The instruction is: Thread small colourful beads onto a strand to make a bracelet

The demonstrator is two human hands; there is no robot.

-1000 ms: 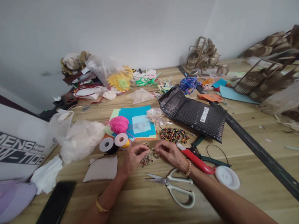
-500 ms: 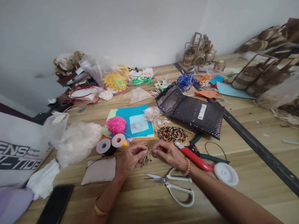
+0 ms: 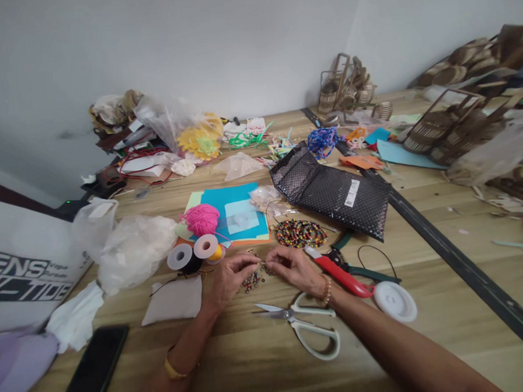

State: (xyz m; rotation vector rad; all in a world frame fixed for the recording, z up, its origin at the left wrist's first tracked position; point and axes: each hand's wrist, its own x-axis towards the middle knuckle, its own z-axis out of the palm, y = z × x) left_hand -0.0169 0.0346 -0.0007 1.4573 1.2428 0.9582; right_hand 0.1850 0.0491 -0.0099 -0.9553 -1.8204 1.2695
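Both hands meet low over the middle of the table with their fingertips pinched. My left hand (image 3: 232, 275) is closed, thumb against forefinger, beside a small heap of loose beads (image 3: 251, 282). My right hand (image 3: 294, 269) is closed too, a short gap away, with a few beads strung or hanging near its fingertips. What each pinch holds is too small to make out. Behind the right hand lies a coil of strung multicoloured beads (image 3: 301, 233). Open-bladed scissors (image 3: 289, 315) with pale handles rest just below the hands.
Right of my hand lie a red-handled cutter (image 3: 347, 278), green-handled pliers (image 3: 371, 272) and a white spool (image 3: 395, 301). Two thread spools (image 3: 180, 257) and pink yarn (image 3: 202, 219) stand left. A black padded envelope (image 3: 335, 195) lies behind; a phone (image 3: 93, 368) sits front left.
My two hands keep nearly the same pinched pose, their fingertips a little apart. The view has shifted very slightly; the things on the table stay where they were.
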